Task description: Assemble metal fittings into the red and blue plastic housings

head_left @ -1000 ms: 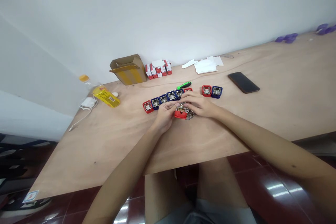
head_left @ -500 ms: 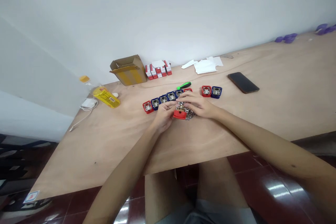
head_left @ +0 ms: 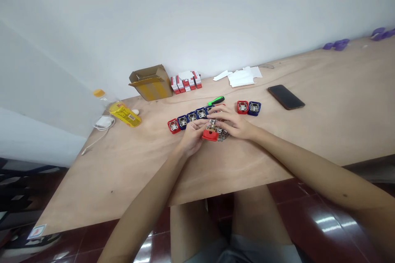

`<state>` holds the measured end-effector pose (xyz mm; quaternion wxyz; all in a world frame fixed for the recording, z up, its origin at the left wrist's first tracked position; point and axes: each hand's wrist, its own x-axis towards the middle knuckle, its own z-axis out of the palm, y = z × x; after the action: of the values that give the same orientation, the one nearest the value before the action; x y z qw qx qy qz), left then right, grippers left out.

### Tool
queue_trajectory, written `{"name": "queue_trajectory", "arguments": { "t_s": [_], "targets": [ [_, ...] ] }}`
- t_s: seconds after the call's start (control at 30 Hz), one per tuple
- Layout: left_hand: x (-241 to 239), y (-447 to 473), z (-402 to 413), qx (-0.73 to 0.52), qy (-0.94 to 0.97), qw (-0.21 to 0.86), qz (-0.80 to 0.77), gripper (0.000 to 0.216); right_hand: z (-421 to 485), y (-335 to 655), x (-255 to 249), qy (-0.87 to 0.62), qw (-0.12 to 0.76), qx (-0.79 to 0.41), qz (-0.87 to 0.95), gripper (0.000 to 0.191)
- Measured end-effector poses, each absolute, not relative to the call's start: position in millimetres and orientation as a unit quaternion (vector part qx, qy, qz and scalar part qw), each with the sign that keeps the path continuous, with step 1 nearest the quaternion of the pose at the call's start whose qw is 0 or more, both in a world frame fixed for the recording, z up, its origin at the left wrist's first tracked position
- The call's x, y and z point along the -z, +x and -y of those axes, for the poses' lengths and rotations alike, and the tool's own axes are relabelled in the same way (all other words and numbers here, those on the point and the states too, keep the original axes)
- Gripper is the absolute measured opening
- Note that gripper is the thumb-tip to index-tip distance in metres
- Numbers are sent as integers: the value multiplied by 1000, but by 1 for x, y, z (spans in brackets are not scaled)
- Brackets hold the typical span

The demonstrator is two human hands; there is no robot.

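Note:
My left hand [head_left: 193,135] is closed round a red padlock [head_left: 210,133] and holds it just above the wooden table [head_left: 123,172]. My right hand [head_left: 233,122] pinches at the padlock's metal top, and small metal keys [head_left: 224,135] hang under its fingers. Right behind both hands lies a row of red and blue padlocks [head_left: 188,118]. A red and a blue padlock [head_left: 248,107] sit apart to the right. A green-handled screwdriver [head_left: 216,100] lies behind the row.
At the back stand an open cardboard box [head_left: 151,82], small red and white boxes [head_left: 186,81] and white papers [head_left: 242,76]. A black phone [head_left: 286,96] lies to the right. A yellow bottle [head_left: 121,110] and a white charger [head_left: 104,121] lie to the left. Purple items [head_left: 337,44] sit far right.
The red padlock has tilted and shifted slightly left between my hands. My right fingers have moved a little over its top.

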<state>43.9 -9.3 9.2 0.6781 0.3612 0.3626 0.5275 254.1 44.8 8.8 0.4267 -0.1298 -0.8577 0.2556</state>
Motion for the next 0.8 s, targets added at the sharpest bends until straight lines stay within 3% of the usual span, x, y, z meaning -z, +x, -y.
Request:
{"name": "queue_trajectory", "arguments": {
  "t_s": [0.3, 0.7, 0.8],
  "targets": [
    [-9, 46, 10, -524, 359, 678, -369, 41, -43, 254, -12, -121, 413, -273, 861, 31],
    [-8, 45, 10, -533, 361, 671, -369, 41, -42, 255, -14, -144, 439, -253, 850, 16],
    [-9, 46, 11, -536, 360, 667, -371, 40, -42, 255, -13, -138, 432, -252, 855, 22]
  ]
}}
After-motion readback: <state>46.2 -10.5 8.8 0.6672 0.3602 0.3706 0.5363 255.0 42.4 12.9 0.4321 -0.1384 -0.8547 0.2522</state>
